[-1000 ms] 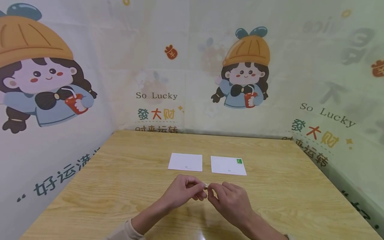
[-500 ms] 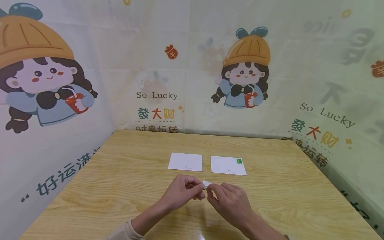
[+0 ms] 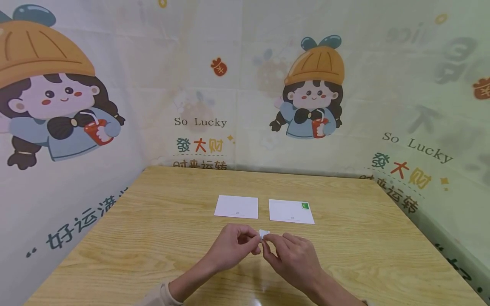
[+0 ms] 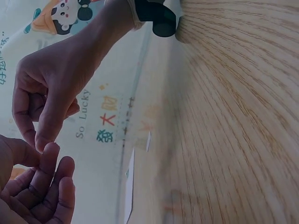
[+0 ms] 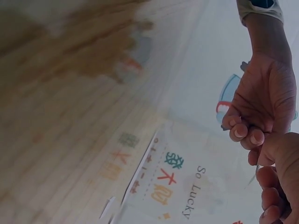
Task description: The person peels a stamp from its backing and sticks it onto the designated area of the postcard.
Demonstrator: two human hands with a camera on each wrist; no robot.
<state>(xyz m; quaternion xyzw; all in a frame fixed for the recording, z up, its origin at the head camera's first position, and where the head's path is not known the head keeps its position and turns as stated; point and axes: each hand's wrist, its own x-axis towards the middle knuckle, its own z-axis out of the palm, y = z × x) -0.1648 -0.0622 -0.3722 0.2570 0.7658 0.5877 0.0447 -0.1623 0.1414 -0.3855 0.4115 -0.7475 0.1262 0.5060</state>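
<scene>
A small white square of paper, stamp-sized (image 3: 264, 233), is held between my two hands over the table. My left hand (image 3: 235, 247) pinches its left edge between thumb and forefinger. On the other side, my right hand (image 3: 292, 258) grips it with thumb and forefinger. Beyond them lie two flat white envelopes or cards, side by side. The right card (image 3: 289, 211) bears a green stamp (image 3: 305, 205) in its upper right corner. Small grey print marks the left card (image 3: 236, 206), which has no stamp. In the right wrist view, fingers hide most of the paper.
The wood-grained table (image 3: 160, 238) stretches out around the hands and cards. Printed cloth (image 3: 252, 97) with cartoon figures and lettering hangs along its back and both sides.
More of the paper's white face shows above the fingertips now than a second ago, when only a thin edge did. Both hands shifted slightly; the cards stayed put.
</scene>
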